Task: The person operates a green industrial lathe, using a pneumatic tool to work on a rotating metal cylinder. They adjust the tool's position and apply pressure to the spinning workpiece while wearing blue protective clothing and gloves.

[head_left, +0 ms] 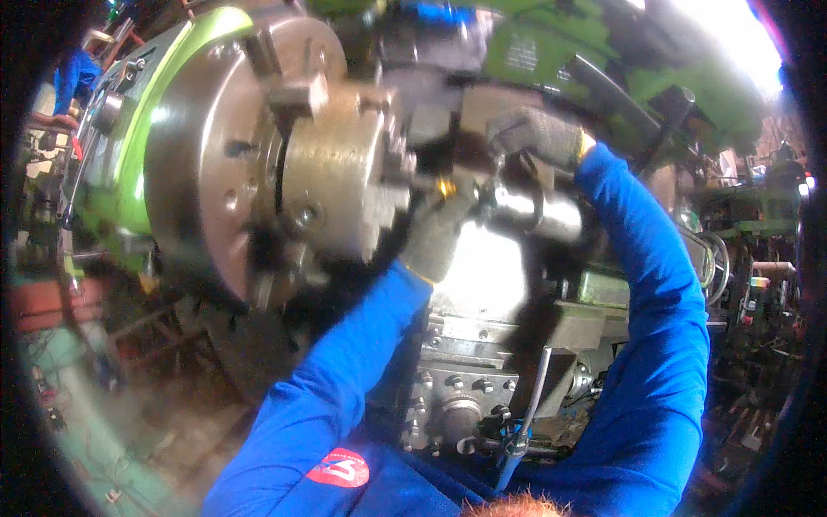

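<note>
Both gloved hands sit right by the lathe chuck: left hand clamped on the shiny part, right hand grip unclear. Glove could snag.

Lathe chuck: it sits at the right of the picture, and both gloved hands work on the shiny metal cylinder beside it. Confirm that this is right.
Not quite. The head view shows the lathe chuck at the left, not the right. The gloved left hand and right hand are indeed at the shiny metal cylinder beside it.
</note>
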